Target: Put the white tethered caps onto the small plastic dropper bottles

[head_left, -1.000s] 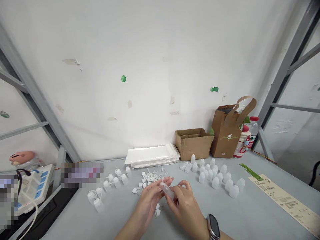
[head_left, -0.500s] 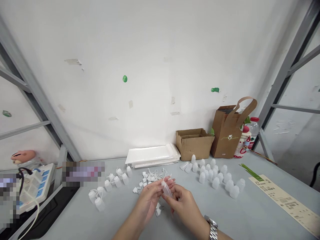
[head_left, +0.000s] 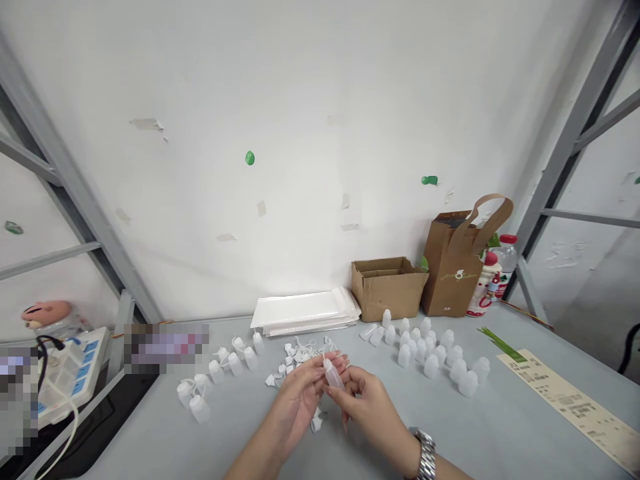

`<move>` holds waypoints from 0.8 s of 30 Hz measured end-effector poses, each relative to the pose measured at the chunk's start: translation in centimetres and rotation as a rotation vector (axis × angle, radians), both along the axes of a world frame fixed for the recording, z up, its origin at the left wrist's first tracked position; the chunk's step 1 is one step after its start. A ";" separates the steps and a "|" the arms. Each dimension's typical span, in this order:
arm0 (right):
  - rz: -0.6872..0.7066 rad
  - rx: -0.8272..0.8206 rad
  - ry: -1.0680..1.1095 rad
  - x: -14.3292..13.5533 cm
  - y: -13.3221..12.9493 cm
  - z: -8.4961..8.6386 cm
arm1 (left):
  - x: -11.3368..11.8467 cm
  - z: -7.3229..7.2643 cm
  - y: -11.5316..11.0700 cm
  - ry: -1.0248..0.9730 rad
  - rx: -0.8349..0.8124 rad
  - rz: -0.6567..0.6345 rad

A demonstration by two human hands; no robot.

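Between my two hands a small translucent white squeeze bottle (head_left: 333,375) is held tilted, its narrow top pointing up and left. My right hand (head_left: 367,399) grips its lower body between thumb and fingers. Closed around the neck end are the fingers of my left hand (head_left: 303,387); whether they also pinch a cap is hidden. Behind and below my hands lie loose white caps with thin straps (head_left: 300,353). To the left stand several capped bottles (head_left: 235,363); on the right is a group of bottles without strapped caps (head_left: 431,365), one or two lying down.
White envelopes (head_left: 305,312) are stacked by the wall, beside an open cardboard box (head_left: 393,297) and a brown paper bag (head_left: 453,280). A printed paper strip (head_left: 575,407) lies right. A power strip (head_left: 83,373) with cables stands left, near a black mat (head_left: 120,407).
The bottle has turned slightly between my fingers, and its neck shows more plainly. My hands stay in nearly the same place. The bottles and caps on the table have not moved.
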State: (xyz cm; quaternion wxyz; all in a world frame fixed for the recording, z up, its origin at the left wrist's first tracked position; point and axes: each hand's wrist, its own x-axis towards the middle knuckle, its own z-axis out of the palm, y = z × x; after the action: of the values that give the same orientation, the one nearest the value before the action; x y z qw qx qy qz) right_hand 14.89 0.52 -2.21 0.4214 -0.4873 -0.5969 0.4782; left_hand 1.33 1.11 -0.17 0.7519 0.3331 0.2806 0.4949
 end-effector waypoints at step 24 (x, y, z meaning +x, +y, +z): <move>-0.030 0.740 -0.612 0.4 -0.6 -0.7 | 0.3 0.3 -0.3 0.325 0.080 0.063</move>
State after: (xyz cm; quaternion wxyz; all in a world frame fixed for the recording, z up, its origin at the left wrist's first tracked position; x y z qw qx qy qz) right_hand 15.28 -0.06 -2.95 0.3785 -0.4317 -0.8164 0.0621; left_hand 1.61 0.81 0.14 0.6666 0.4296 0.3890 0.4687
